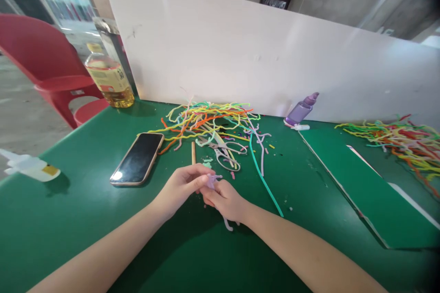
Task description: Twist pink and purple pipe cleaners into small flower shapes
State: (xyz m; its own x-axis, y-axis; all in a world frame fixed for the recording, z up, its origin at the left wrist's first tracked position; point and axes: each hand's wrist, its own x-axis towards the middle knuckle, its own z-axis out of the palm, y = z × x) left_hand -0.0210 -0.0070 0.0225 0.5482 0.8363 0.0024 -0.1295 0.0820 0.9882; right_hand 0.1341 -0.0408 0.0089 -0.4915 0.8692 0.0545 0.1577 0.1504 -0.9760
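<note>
Both my hands meet over the green table, closed around a lilac fuzzy craft stem, a pipe cleaner. My left hand pinches it between thumb and fingers. My right hand grips it from the other side, and a lilac end hangs out below. Its exact shape is mostly hidden by my fingers. Just beyond my hands lie white-handled scissors, a thin wooden stick and small coloured scraps. A heap of multicoloured pipe cleaners spreads behind them. One teal pipe cleaner extends toward me on the right.
A phone and a white glue bottle lie left. An oil bottle stands at the back, near a red chair. Rightward are a purple bottle, a green board and more pipe cleaners. A white partition borders the table.
</note>
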